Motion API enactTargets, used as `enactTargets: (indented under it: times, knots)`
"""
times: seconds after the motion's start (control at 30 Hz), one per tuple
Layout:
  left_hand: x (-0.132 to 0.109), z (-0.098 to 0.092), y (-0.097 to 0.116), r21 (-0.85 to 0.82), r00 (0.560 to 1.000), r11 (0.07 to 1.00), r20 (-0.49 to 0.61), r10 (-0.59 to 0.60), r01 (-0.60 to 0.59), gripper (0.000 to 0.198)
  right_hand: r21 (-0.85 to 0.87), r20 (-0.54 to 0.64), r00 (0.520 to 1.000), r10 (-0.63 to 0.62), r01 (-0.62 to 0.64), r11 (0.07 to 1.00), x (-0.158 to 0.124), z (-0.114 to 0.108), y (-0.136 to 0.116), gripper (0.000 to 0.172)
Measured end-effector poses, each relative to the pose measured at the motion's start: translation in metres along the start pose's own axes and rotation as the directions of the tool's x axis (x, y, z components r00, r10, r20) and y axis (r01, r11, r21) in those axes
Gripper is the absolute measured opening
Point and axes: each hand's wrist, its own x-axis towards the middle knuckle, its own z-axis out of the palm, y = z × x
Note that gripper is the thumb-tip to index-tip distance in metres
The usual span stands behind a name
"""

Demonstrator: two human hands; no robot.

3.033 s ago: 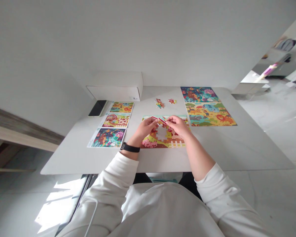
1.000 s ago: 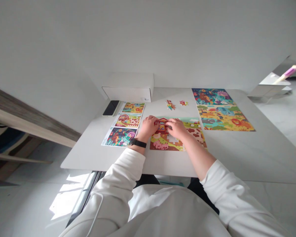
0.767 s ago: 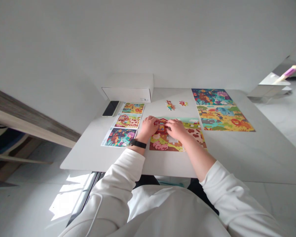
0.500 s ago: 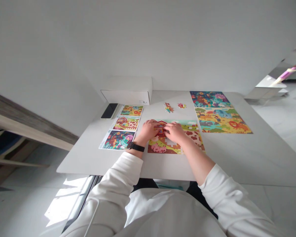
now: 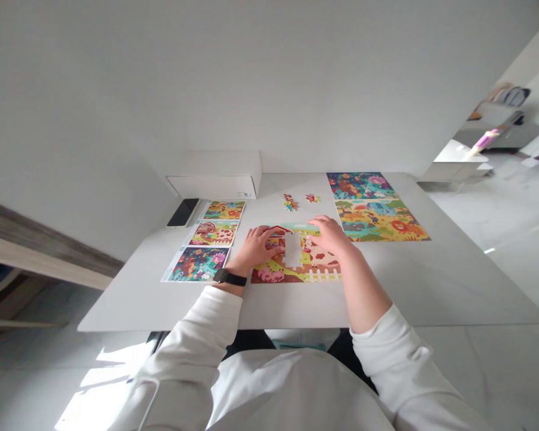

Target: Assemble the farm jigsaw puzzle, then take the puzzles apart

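Note:
A farm jigsaw puzzle point(image 5: 296, 272) lies on the white table point(image 5: 431, 281) in front of me, with a white gap point(image 5: 293, 250) in its middle. My left hand point(image 5: 257, 245) rests flat on the puzzle's left part, fingers on the red barn. My right hand point(image 5: 329, 234) lies over the puzzle's upper right part, fingers curved down and apart. Neither hand holds a piece. Two loose puzzle pieces point(image 5: 290, 202) point(image 5: 312, 198) lie farther back on the table. A black watch point(image 5: 230, 277) is on my left wrist.
Two finished puzzles point(image 5: 377, 212) lie at the right. Three picture cards point(image 5: 202, 245) lie in a column at the left, with a black phone point(image 5: 182, 212) beside them. A white box point(image 5: 215, 176) stands at the back against the wall.
Three seconds ago both hands held pieces above the puzzle. They then pressed them into the barn area. Now the hands have spread apart, uncovering the gap in the middle.

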Motion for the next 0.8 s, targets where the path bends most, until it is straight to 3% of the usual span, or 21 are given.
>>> enactTargets:
  times: [0.13,0.3,0.67,0.8]
  knots:
    - [-0.003,0.002,0.005,0.027,0.992,0.993,0.043,0.117,-0.118,0.074,-0.01,0.175,0.984,0.038,-0.036,0.999,-0.02,-0.012,0.037,0.074]
    - [-0.002,0.008,0.009,0.067,0.985,0.988,0.112,0.133,-0.141,0.086,-0.041,0.35,0.935,0.052,-0.04,0.998,-0.033,-0.006,0.047,0.093]
    - [0.017,0.002,0.0,0.058,0.982,0.989,0.144,0.124,-0.134,0.082,0.022,0.286,0.958,0.022,-0.029,0.999,-0.016,0.007,0.057,0.09]
    - [0.029,-0.001,-0.004,0.007,0.986,0.994,0.135,0.103,-0.105,0.069,0.079,0.186,0.982,-0.024,0.009,0.997,-0.016,0.012,0.06,0.079]
